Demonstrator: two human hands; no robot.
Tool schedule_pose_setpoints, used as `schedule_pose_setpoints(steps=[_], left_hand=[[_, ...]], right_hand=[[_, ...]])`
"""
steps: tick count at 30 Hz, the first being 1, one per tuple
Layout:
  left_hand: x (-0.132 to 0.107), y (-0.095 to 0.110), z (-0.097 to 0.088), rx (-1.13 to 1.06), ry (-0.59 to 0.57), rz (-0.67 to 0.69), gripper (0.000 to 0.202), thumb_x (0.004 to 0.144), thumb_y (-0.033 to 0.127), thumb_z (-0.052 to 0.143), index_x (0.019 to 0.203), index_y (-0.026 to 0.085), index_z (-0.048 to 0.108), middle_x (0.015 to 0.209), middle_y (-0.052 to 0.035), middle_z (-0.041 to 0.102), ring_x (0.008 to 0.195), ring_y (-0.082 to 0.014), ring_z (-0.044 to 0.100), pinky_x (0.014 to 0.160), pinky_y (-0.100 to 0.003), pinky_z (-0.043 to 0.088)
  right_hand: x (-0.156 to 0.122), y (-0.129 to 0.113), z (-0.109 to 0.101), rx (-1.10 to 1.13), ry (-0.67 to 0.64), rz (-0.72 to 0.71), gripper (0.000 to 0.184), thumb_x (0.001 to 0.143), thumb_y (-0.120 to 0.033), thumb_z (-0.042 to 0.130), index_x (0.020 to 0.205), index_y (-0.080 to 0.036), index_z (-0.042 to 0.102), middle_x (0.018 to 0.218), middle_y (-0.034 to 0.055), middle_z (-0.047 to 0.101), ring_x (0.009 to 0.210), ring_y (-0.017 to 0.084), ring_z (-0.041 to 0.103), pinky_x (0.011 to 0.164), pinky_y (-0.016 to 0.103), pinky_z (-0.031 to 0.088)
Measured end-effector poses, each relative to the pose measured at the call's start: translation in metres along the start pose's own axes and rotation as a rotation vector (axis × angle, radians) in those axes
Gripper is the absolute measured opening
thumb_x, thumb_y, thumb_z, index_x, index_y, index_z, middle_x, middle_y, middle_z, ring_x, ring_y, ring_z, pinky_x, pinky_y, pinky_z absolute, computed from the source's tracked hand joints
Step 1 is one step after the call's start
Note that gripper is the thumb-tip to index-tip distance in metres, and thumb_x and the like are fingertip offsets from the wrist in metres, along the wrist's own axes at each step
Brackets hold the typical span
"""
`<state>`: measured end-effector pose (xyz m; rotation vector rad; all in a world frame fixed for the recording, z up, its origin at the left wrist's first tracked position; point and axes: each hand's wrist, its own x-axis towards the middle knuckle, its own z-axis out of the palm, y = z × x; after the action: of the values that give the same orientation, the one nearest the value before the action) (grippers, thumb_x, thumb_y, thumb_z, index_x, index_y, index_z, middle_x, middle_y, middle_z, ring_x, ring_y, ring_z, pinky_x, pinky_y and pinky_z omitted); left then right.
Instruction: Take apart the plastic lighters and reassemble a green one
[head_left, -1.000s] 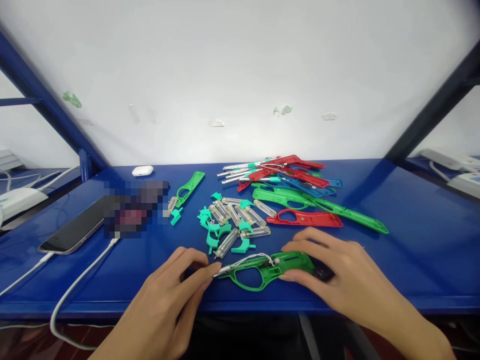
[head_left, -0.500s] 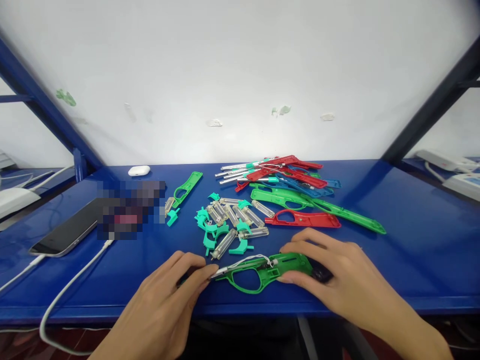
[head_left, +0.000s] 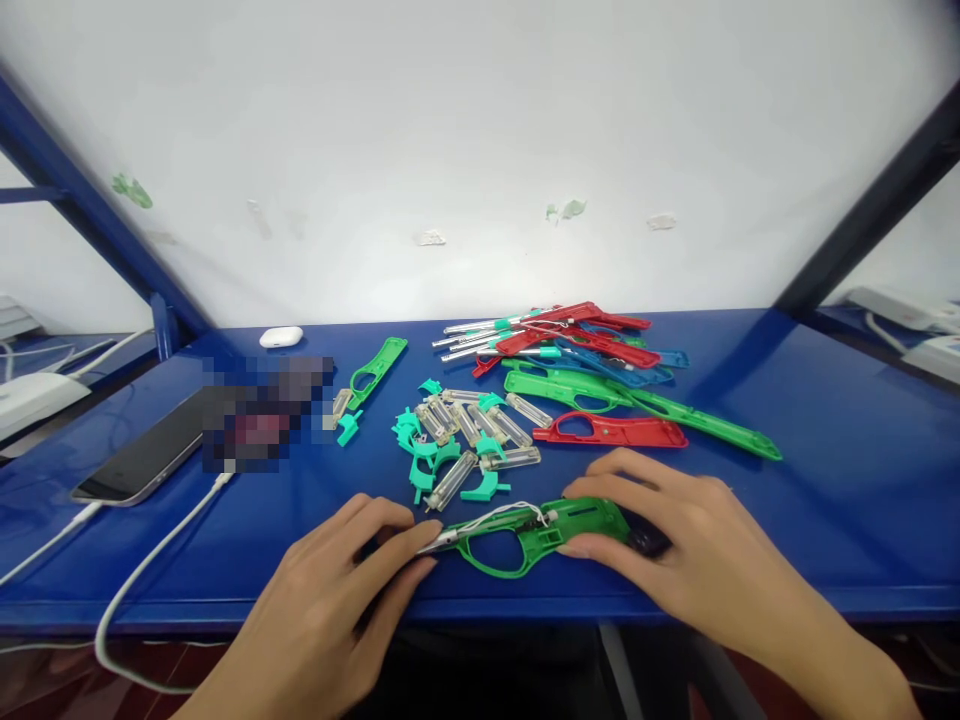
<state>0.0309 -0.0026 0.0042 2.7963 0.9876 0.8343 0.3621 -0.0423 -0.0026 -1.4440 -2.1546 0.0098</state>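
Note:
Low in the middle, just above the table's front edge, is a green long-nose lighter casing (head_left: 577, 520), open side up, with a trigger loop. A white wire (head_left: 510, 507) runs along its upper edge, and a metal tube (head_left: 437, 543) extends from its left end. My left hand (head_left: 341, 590) holds that tube between fingers and thumb. On the handle end, my right hand (head_left: 675, 530) grips from both edges, fingers above and thumb below. A black part (head_left: 646, 540) shows under the right palm. Behind lie clear fuel tanks (head_left: 453, 480) and teal triggers (head_left: 484, 487).
Red, green and blue lighter parts (head_left: 592, 345) with metal tubes are piled at the back. A red casing half (head_left: 615, 431) lies nearer. Left stand a phone (head_left: 142, 455), white cables (head_left: 142, 570), a white earbud case (head_left: 281, 337) and another green casing half (head_left: 382, 368).
My left thumb has lowered a little away from the fingertips at the tube. The right hand keeps its hold on the casing. The whole view has shifted slightly.

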Motion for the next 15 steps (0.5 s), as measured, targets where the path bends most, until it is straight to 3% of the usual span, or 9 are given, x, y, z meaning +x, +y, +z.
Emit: schedule_pose_setpoints(steps=[10, 15], left_hand=[[-0.0011, 0.0061, -0.0071, -0.035, 0.164, -0.095, 0.022, 0.109, 0.020, 0.058, 0.126, 0.031, 0.068, 0.112, 0.0025, 0.071, 0.097, -0.0095, 0.071, 0.091, -0.017, 0.055], [-0.0010, 0.0059, -0.0039, -0.056, 0.146, -0.066, 0.028, 0.110, 0.019, 0.057, 0.135, 0.030, 0.065, 0.112, 0.0005, 0.072, 0.098, -0.0120, 0.071, 0.088, -0.021, 0.056]], right_hand=[[0.0008, -0.0007, -0.0002, -0.005, 0.008, -0.005, 0.035, 0.108, -0.063, 0.057, 0.114, -0.032, 0.072, 0.114, -0.0004, 0.074, 0.065, 0.015, 0.074, 0.061, 0.032, 0.055], [0.0015, -0.0012, -0.0006, -0.008, 0.005, -0.013, 0.037, 0.109, -0.063, 0.054, 0.114, -0.031, 0.073, 0.113, 0.0008, 0.074, 0.065, 0.015, 0.074, 0.060, 0.031, 0.055]])
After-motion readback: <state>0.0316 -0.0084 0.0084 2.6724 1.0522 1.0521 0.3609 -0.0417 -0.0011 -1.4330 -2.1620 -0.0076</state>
